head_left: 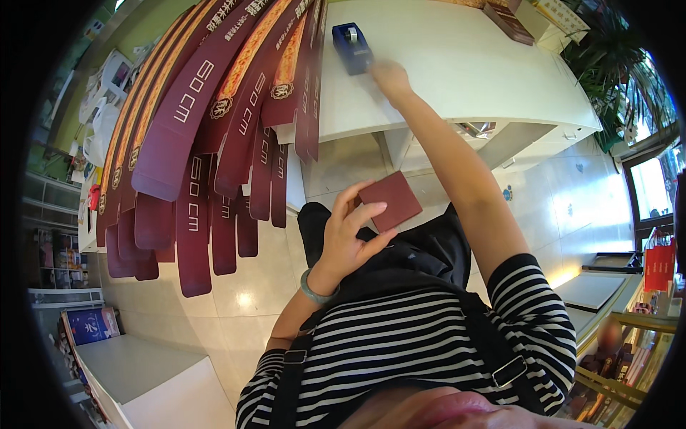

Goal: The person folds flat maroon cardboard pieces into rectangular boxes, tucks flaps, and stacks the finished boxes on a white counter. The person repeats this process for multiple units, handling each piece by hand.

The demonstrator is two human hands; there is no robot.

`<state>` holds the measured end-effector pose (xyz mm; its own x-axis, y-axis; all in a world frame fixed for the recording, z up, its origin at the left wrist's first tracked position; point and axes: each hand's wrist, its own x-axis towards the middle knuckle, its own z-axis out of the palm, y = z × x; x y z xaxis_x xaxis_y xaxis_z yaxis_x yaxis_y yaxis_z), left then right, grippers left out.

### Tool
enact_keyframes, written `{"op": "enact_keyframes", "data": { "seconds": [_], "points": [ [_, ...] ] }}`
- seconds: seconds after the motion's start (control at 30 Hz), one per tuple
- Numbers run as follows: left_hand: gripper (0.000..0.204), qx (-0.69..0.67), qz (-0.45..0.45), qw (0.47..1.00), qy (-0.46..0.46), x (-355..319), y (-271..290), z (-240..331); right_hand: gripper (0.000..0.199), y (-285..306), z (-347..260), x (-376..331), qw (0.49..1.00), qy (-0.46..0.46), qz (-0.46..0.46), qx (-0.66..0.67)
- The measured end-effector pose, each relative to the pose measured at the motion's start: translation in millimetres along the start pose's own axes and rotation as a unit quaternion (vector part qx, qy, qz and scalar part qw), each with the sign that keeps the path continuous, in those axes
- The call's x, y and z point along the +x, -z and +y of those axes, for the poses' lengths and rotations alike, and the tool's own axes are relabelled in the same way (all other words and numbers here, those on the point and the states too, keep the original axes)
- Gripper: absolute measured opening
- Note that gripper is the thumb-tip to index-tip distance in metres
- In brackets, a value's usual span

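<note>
My left hand (350, 232) is closed on a maroon box (391, 201), its square end facing up, above my lap. How far the box reaches below is hidden. My right arm stretches out over the white table (457, 57). At its end my right hand (391, 80), blurred by motion, has its fingers drawn together by the front end of a blue tape dispenser (352, 48). Whatever those fingers hold is too small or smeared to make out. A light roll of tape sits in the dispenser.
Many long maroon cartons (175, 136) lie stacked at the left, ends jutting past the table edge. Dark boxes (509, 21) sit at the table's far right, near a green plant (607, 79). A grey-topped white cabinet (143, 365) stands lower left, a glass display case (614, 357) lower right.
</note>
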<state>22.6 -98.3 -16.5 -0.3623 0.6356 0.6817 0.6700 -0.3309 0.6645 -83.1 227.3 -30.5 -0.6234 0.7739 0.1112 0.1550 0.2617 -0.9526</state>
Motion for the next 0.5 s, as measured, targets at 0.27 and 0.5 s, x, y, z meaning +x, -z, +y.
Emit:
{"op": "enact_keyframes", "data": {
  "seconds": [0.27,0.5],
  "points": [
    [0.056,0.073,0.018,0.996,0.051,38.6,-23.1,-29.3,0.036,119.2,-73.7,-178.2,0.966,0.043,-0.127,0.220],
    [0.056,0.074,0.010,0.997,-0.004,61.6,-64.5,-33.3,0.075,147.8,-53.3,-242.6,0.950,-0.042,-0.101,0.292]
  ]
}}
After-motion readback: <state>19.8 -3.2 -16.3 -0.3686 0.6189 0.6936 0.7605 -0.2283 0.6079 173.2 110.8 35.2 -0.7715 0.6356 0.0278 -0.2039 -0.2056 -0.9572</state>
